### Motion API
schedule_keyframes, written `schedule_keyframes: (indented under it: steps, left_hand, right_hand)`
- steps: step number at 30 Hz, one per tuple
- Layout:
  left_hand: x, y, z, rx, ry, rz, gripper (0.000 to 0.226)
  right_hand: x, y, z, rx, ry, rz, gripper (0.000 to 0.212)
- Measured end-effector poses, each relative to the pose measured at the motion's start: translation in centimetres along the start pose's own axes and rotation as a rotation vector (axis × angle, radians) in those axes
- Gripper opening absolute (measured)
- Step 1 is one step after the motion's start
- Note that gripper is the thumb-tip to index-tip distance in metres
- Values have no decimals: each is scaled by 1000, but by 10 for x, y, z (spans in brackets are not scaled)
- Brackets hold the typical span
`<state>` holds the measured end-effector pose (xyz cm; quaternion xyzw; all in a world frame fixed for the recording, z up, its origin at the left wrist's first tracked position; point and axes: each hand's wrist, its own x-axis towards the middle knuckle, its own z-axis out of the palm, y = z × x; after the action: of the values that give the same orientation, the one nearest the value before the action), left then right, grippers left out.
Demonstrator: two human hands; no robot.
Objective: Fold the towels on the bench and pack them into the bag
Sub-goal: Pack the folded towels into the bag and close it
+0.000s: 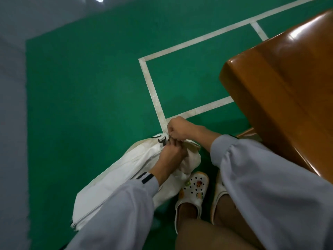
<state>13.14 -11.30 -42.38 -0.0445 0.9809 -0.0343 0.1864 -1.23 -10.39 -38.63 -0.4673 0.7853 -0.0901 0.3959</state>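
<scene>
From my remote seat, the open room lay ahead and to the left: a broad stretch of green floor (81,87) ran out to a grey border (12,123) on the left and at the top of the view. White court lines (151,87) formed a corner just beyond the hands. On the right the way was closed off by the brown bench (288,78), whose glossy rounded edge ran diagonally down that side, close to the right sleeve (270,186). No towel lay on the part of the bench top I could see. The white bag (115,177) lay on the floor, slanting from lower left up to the hands, its zip (90,215) running along its length. The left hand (170,156) gripped the bag's cloth near its far end, fingers curled into it. The right hand (177,128) was clenched just above it, pinching something small at that same end beside a black clip (160,138); what exactly it pinched, I could not tell. A cream bulge of cloth (191,161) sat under the left hand at the bag's end, but I could not tell if it was a towel or the bag itself. Two white clogs (192,190) stood between bag and bench, the nearer one touching the bag.
</scene>
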Motion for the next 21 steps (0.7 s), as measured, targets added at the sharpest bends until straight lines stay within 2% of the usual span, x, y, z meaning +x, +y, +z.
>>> schedule_keyframes:
  steps: [3, 6, 8, 10, 13, 15, 17, 18, 19, 21]
  left_hand:
    - [-12, 6, 7, 24, 227, 203, 23]
    - [-25, 16, 30, 4, 237, 413, 31]
    - [-29, 17, 41, 84, 120, 359, 40]
    - [-28, 20, 33, 64, -21, 299, 41]
    - [-21, 19, 21, -29, -90, 278, 42]
    - [-17, 8, 8, -168, -65, 366, 33]
    - [-26, -7, -9, -408, 163, 447, 14]
    - [-32, -15, -16, -472, 329, 350, 14]
    - [-38, -26, -20, -542, 458, 164, 20]
    - [-40, -48, -28, -606, 477, -356, 31]
  right_hand:
    - [0, -1, 5, 31, 22, 76, 25]
    - [1, -7, 9, 21, 6, 167, 21]
    - [2, -14, 13, 24, 11, 213, 23]
    - [4, -19, 17, 52, 49, 261, 27]
    - [7, -22, 23, 198, 101, 387, 27]
    - [6, -20, 25, 362, 94, 507, 17]
    - [3, -18, 20, 456, 50, 589, 12]
    - [1, -17, 17, 440, -1, 603, 15]
    - [0, -15, 13, 436, -61, 616, 19]
    - [-3, -13, 8, 493, -202, 623, 26]
